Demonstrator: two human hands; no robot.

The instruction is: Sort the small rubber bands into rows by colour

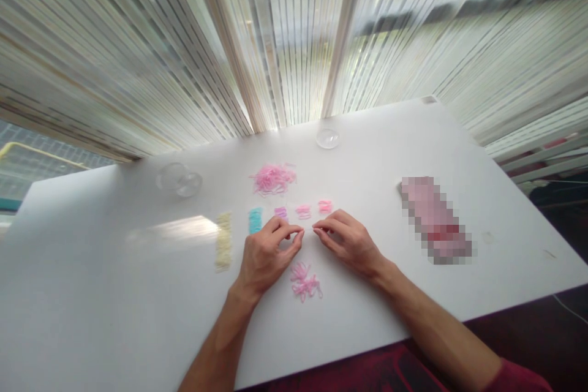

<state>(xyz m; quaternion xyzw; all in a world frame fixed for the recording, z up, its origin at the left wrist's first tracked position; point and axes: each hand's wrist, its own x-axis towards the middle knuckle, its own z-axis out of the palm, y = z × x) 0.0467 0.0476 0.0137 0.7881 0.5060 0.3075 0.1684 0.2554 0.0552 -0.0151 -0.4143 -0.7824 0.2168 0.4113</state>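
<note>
My left hand [271, 249] and my right hand [350, 241] face each other over the white table, each closed in a pinch with a narrow gap between the fingertips. Whatever the fingertips hold, if anything, is too small to make out. Just below them lies a small loose pile of pink bands [305, 282], thin loops like little elastics. Beyond the hands, bands lie in stacked groups: a long pale yellow column [223, 242], a turquoise stack [255, 221], a purple stack [280, 213], a light pink stack [303, 211] and a coral pink stack [325, 206]. My left hand partly covers the purple stack.
A larger heap of pink bands [274, 179] sits farther back. Clear round dishes [178, 180] stand at the back left, and another clear dish [327, 138] near the back edge. A blurred-out pink object [434, 217] lies at right. Striped blinds [294, 30] hang behind the table [114, 312].
</note>
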